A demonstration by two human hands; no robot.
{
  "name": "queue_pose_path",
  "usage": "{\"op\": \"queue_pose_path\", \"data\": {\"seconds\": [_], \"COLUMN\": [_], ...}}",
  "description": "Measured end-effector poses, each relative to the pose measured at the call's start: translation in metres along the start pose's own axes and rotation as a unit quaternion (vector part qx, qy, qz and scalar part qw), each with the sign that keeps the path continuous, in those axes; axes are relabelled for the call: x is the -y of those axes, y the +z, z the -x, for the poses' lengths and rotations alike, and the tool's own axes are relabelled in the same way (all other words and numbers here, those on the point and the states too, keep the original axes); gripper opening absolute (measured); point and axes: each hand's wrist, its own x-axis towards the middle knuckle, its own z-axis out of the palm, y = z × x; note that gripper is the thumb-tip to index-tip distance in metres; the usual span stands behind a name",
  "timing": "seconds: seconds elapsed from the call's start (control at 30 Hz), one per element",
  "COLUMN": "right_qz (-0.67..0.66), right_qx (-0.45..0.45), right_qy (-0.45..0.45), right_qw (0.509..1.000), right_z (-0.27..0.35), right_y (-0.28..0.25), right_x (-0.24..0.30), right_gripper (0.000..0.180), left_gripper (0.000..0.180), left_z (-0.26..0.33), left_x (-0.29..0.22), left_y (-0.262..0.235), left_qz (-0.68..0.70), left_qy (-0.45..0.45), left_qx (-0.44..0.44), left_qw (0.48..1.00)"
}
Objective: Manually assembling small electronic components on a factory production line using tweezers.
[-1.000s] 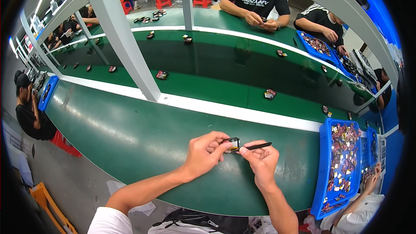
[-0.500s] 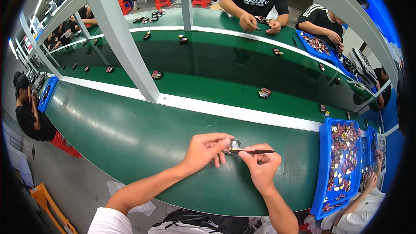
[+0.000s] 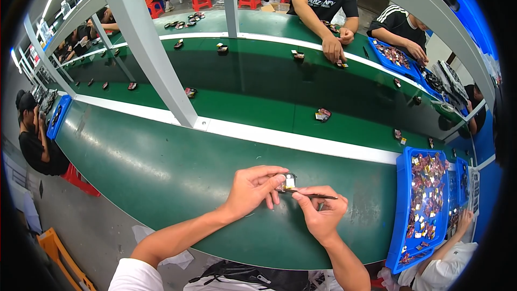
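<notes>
Above the green bench (image 3: pixel 161 167), my left hand (image 3: pixel 246 189) pinches a small black electronic housing (image 3: pixel 291 181) between thumb and fingers. A white and yellow label shows on its upper face; the fingers hide its left side. From the right, my right hand (image 3: pixel 324 218) is closed around slim black tweezers (image 3: pixel 324 196). Their tip end points left, at the lower right edge of the housing. Whether the tip touches it I cannot tell, as the thumb and fingers cover that spot.
Beyond a white rail (image 3: pixel 280 137) runs a green conveyor belt (image 3: pixel 253 105) with scattered small housings (image 3: pixel 322 115). A blue tray (image 3: pixel 401 210) of small reddish parts stands at the right. Grey posts (image 3: pixel 156 48) rise ahead. Co-workers sit across the belt, at left and right.
The tweezers and my right hand have shifted slightly left and tilted. The belt's housings have drifted left. Across the belt, a co-worker's hand has reached down to a housing, and another housing now lies nearby.
</notes>
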Motion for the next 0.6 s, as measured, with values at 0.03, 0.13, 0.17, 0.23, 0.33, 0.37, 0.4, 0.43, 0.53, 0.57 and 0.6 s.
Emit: {"op": "queue_pose_path", "data": {"seconds": [0.03, 0.13, 0.17, 0.23, 0.33, 0.37, 0.4, 0.43, 0.53, 0.57, 0.6], "right_qz": [0.0, -0.021, -0.021, -0.029, -0.031, -0.031, -0.028, -0.025, 0.002, 0.001, 0.007], "right_qx": [-0.003, -0.008, -0.009, -0.011, -0.005, -0.005, -0.002, 0.0, 0.022, 0.022, 0.028], "right_qy": [0.006, 0.032, 0.033, 0.038, 0.042, 0.042, 0.041, 0.041, 0.023, 0.023, 0.033], "right_qw": [1.0, 0.999, 0.999, 0.999, 0.999, 0.999, 0.999, 0.999, 0.999, 0.999, 0.999], "right_z": [0.0, 0.001, 0.001, 0.001, 0.001, 0.001, 0.0, 0.0, 0.0, 0.0, -0.001], "right_y": [0.0, -0.002, -0.002, -0.004, -0.006, -0.006, -0.005, -0.005, -0.009, -0.01, -0.011], "right_x": [-0.001, -0.002, -0.002, -0.002, -0.003, -0.002, -0.001, 0.0, -0.001, 0.0, 0.001], "right_gripper": [0.011, 0.011, 0.011, 0.011, 0.011, 0.011, 0.011, 0.012, 0.013, 0.013, 0.014], "left_gripper": [0.03, 0.03, 0.029, 0.029, 0.028, 0.027, 0.026, 0.026, 0.022, 0.022, 0.023], "left_z": [0.0, 0.001, 0.001, 0.001, 0.0, 0.0, 0.0, -0.001, -0.001, -0.001, -0.001], "left_x": [-0.001, -0.005, -0.006, -0.006, -0.004, -0.002, -0.001, 0.0, 0.001, 0.0, 0.001], "left_y": [0.001, 0.005, 0.007, 0.008, 0.007, 0.007, 0.006, 0.005, 0.005, 0.006, 0.006], "left_qz": [0.0, -0.011, -0.017, -0.023, -0.018, -0.008, 0.002, 0.002, -0.011, -0.012, -0.014], "left_qy": [0.0, 0.005, 0.009, 0.012, 0.015, 0.01, 0.004, 0.004, 0.003, -0.002, -0.008], "left_qx": [0.0, -0.006, -0.01, -0.013, -0.011, -0.01, -0.009, -0.009, -0.01, -0.009, -0.007], "left_qw": [1.0, 1.0, 1.0, 1.0, 1.0, 1.0, 1.0, 1.0, 1.0, 1.0, 1.0]}}
